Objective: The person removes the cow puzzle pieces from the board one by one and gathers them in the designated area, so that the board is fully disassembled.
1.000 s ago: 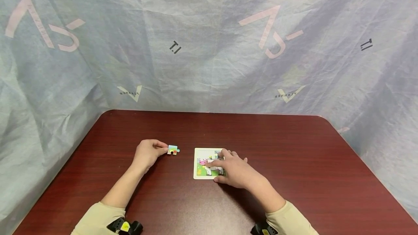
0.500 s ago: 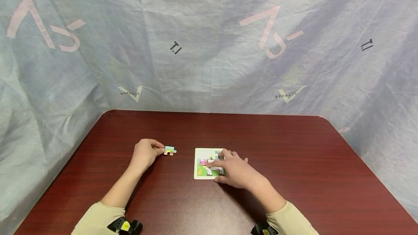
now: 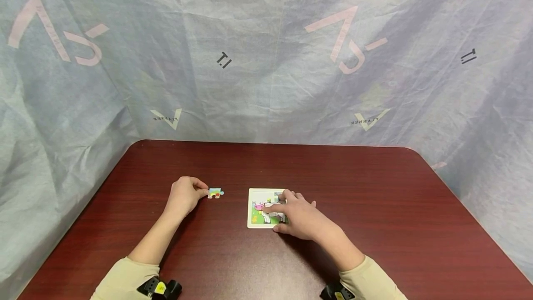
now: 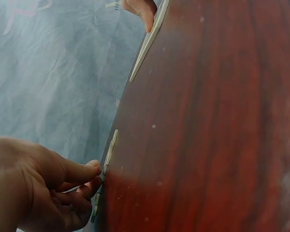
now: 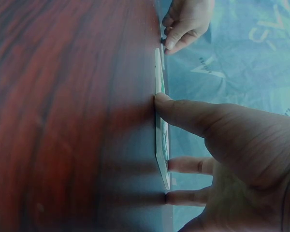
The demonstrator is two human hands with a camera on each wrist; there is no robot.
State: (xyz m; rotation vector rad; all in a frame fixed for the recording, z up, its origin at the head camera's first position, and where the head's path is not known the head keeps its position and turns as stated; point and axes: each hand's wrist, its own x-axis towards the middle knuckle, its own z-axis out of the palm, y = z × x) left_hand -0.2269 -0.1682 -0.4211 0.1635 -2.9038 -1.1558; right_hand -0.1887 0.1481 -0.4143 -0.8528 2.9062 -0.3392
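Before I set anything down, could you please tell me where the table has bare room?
Bare table lies right of the right hand, along the far strip between puzzle board and curtain, and on the near side, between the arms. It is crowded around the board, partly covered by the right hand, and around the puzzle piece the left hand pinches.

The left grip (image 3: 183,196) has moved slightly leftward with the puzzle piece (image 3: 214,193).

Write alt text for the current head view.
A person's left grip pinches a small jigsaw piece, while the right grip rests on a framed cow puzzle to the piece's right. Behind the reddish-brown table hangs a wrinkled, printed blue-grey cloth.
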